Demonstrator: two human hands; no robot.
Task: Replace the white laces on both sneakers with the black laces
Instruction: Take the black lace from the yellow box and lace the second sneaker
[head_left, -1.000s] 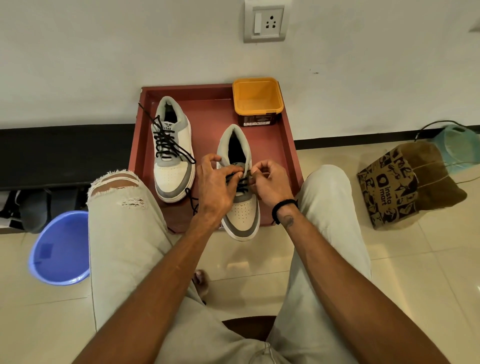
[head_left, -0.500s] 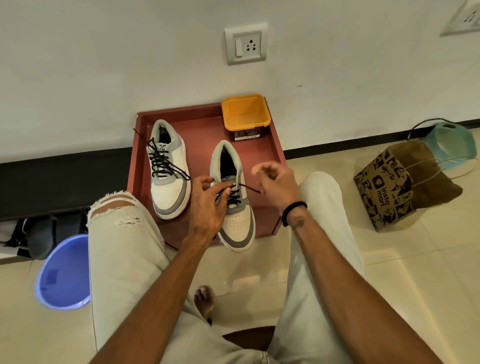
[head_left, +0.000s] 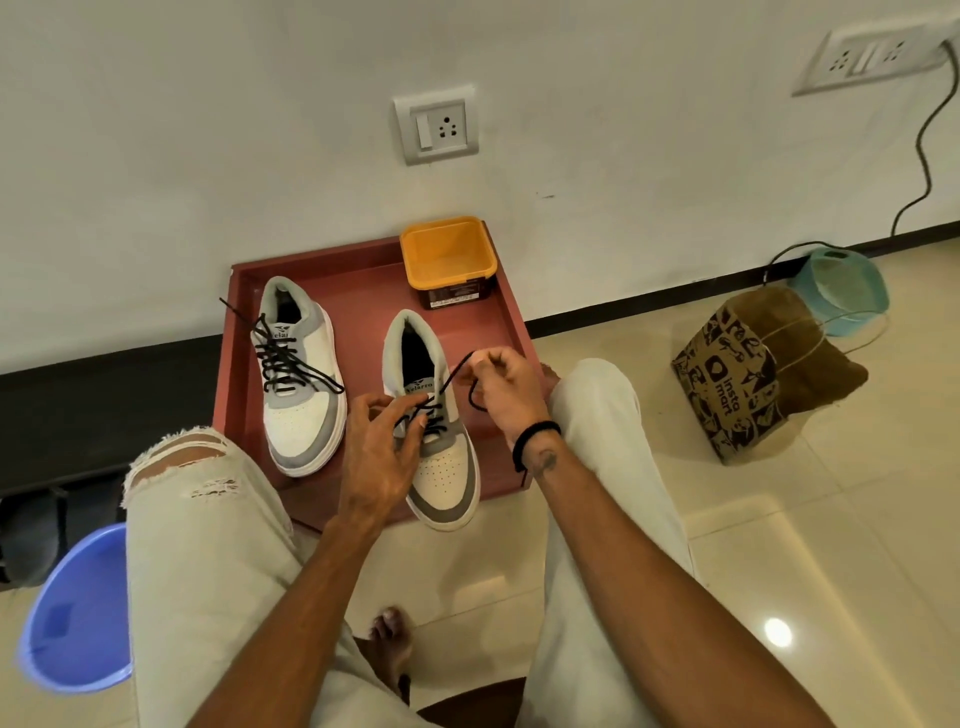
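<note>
The left sneaker (head_left: 298, 384) already had black laces, and the right hand (head_left: 501, 387) pinched the black lace (head_left: 451, 382) while the left hand (head_left: 382, 447) held the half-laced right sneaker (head_left: 441, 467).

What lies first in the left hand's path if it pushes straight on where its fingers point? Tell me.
Probably the black lace stretched taut from the near sneaker to the right hand; the left hand points that way, though depth is unclear.

**Readable marks around the red tray**

On the red tray (head_left: 363, 291), both sneaker tongues read "Velarro": left sneaker (head_left: 301, 379) and right sneaker (head_left: 436, 421). Right of the tray, a brown paper bag (head_left: 737, 384) reads "insta mart". The orange tub's (head_left: 449, 260) label is illegible.
</note>
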